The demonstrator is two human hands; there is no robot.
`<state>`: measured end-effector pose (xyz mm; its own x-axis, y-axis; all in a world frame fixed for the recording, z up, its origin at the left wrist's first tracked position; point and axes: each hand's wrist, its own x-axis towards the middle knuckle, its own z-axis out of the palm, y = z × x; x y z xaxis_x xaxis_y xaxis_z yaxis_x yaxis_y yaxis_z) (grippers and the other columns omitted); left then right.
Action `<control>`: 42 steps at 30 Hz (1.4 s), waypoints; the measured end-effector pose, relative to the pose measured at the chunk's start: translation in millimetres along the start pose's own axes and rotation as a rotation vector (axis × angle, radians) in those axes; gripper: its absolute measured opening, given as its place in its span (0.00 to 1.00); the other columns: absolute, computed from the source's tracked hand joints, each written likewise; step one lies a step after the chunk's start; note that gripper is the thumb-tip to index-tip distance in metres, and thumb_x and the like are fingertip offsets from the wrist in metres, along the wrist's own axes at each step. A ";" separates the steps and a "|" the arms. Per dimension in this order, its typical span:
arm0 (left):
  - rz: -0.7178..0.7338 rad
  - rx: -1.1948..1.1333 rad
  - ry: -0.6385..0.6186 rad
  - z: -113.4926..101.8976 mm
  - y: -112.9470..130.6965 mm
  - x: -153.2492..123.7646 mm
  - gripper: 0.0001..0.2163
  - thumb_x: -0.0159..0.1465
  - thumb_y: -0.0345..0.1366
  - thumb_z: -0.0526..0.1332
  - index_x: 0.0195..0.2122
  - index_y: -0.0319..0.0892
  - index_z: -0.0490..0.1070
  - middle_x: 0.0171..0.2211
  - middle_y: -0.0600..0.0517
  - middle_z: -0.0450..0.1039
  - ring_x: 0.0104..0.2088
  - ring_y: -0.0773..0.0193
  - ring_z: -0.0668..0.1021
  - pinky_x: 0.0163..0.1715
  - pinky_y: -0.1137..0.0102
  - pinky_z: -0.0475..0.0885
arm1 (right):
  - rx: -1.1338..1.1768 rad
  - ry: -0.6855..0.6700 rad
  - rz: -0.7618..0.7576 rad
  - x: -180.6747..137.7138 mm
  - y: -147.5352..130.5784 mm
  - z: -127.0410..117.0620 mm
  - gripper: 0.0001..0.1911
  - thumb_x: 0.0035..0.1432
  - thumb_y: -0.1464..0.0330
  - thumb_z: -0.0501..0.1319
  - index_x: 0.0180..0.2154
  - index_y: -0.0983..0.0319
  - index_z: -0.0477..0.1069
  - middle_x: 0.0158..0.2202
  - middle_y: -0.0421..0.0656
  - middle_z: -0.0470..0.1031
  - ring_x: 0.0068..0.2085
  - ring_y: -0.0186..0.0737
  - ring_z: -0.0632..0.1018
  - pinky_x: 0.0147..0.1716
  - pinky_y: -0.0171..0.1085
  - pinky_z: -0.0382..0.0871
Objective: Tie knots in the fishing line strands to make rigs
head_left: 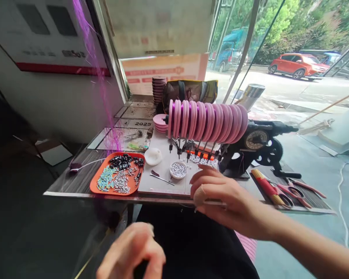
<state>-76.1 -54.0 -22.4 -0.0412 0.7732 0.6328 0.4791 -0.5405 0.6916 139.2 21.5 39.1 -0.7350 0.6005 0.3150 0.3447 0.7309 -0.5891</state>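
Note:
My right hand (221,195) hovers over the near edge of the grey work board (163,176), fingers curled toward the left, pinching something thin I cannot make out. My left hand (130,252) is low near my lap, blurred, fingers curled. A small white dish of beads (178,169) sits just left of my right hand. Beyond it stands a row of pink spools (206,120) on a rack, with weighted threads hanging down. An orange tray (118,174) holds black, teal and silver small parts.
A black hand-crank winder (258,147) stands right of the spools. Red-handled scissors (291,192) and a red-yellow stick bundle (267,188) lie at the table's right. A white round lid (153,156), a stack of pink discs (159,122) and purple thread (101,89) are to the left.

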 end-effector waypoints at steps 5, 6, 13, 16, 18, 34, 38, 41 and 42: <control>-0.494 -0.401 -0.034 21.4 10.9 8.0 0.03 0.55 0.32 0.64 0.31 0.45 0.76 0.26 0.53 0.76 0.27 0.65 0.76 0.29 0.75 0.71 | 0.195 0.217 0.019 8.7 -16.5 34.8 0.07 0.60 0.74 0.55 0.29 0.61 0.63 0.28 0.41 0.68 0.37 0.39 0.69 0.38 0.38 0.64; -0.569 -0.496 0.021 25.3 8.9 9.1 0.03 0.54 0.34 0.65 0.31 0.45 0.76 0.27 0.53 0.75 0.29 0.64 0.76 0.31 0.75 0.71 | 0.189 0.235 0.025 10.7 -17.9 40.2 0.07 0.60 0.74 0.55 0.28 0.61 0.64 0.28 0.41 0.67 0.37 0.39 0.68 0.38 0.38 0.63; -0.641 -0.793 0.158 34.8 3.8 8.2 0.04 0.53 0.36 0.67 0.27 0.43 0.74 0.26 0.55 0.72 0.30 0.68 0.72 0.33 0.77 0.67 | 0.098 0.288 0.035 17.6 -20.2 55.5 0.09 0.58 0.75 0.56 0.26 0.61 0.64 0.26 0.40 0.67 0.35 0.39 0.68 0.39 0.39 0.64; -0.705 -0.835 0.154 34.7 3.2 8.4 0.05 0.54 0.38 0.66 0.28 0.43 0.73 0.26 0.55 0.70 0.30 0.69 0.70 0.33 0.76 0.66 | 0.011 0.275 0.046 17.1 -18.5 55.9 0.06 0.57 0.75 0.57 0.28 0.61 0.65 0.27 0.41 0.68 0.36 0.41 0.68 0.40 0.42 0.64; -0.752 -0.830 0.160 34.6 1.6 8.4 0.06 0.55 0.38 0.66 0.29 0.43 0.73 0.26 0.56 0.69 0.29 0.69 0.69 0.33 0.76 0.66 | -0.067 0.263 0.033 16.2 -16.8 54.7 0.04 0.57 0.75 0.58 0.32 0.61 0.67 0.29 0.42 0.69 0.38 0.43 0.67 0.43 0.45 0.63; -0.993 -1.091 -0.099 21.9 5.5 21.3 0.07 0.52 0.35 0.68 0.25 0.39 0.72 0.22 0.56 0.70 0.25 0.72 0.70 0.31 0.75 0.66 | -0.135 0.182 -0.004 16.2 -14.3 49.0 0.11 0.60 0.74 0.54 0.26 0.61 0.63 0.26 0.41 0.67 0.36 0.41 0.68 0.41 0.42 0.64; -0.910 -1.127 -0.070 25.1 2.9 21.0 0.08 0.50 0.36 0.70 0.25 0.39 0.73 0.19 0.56 0.69 0.23 0.73 0.69 0.27 0.77 0.64 | -0.041 0.170 0.039 16.4 -16.4 49.0 0.10 0.60 0.73 0.56 0.25 0.61 0.65 0.27 0.41 0.68 0.37 0.41 0.68 0.38 0.39 0.65; -0.854 -1.155 -0.034 26.0 2.8 20.8 0.08 0.48 0.36 0.71 0.26 0.41 0.74 0.18 0.57 0.70 0.21 0.73 0.69 0.27 0.77 0.64 | 0.078 0.153 0.089 16.7 -18.6 46.4 0.09 0.60 0.72 0.57 0.26 0.62 0.67 0.28 0.41 0.69 0.38 0.41 0.69 0.37 0.38 0.65; -0.843 -1.157 -0.029 25.9 3.1 20.7 0.09 0.47 0.36 0.71 0.28 0.42 0.74 0.17 0.57 0.70 0.21 0.73 0.70 0.27 0.77 0.64 | 0.119 0.150 0.100 17.0 -19.3 45.3 0.09 0.60 0.72 0.57 0.27 0.61 0.68 0.28 0.41 0.69 0.38 0.40 0.69 0.37 0.37 0.65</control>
<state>-52.8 -31.0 -16.2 0.0758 0.9921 -0.0998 -0.6509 0.1251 0.7488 93.6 2.9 22.2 -0.6021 0.7161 0.3530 0.3335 0.6274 -0.7037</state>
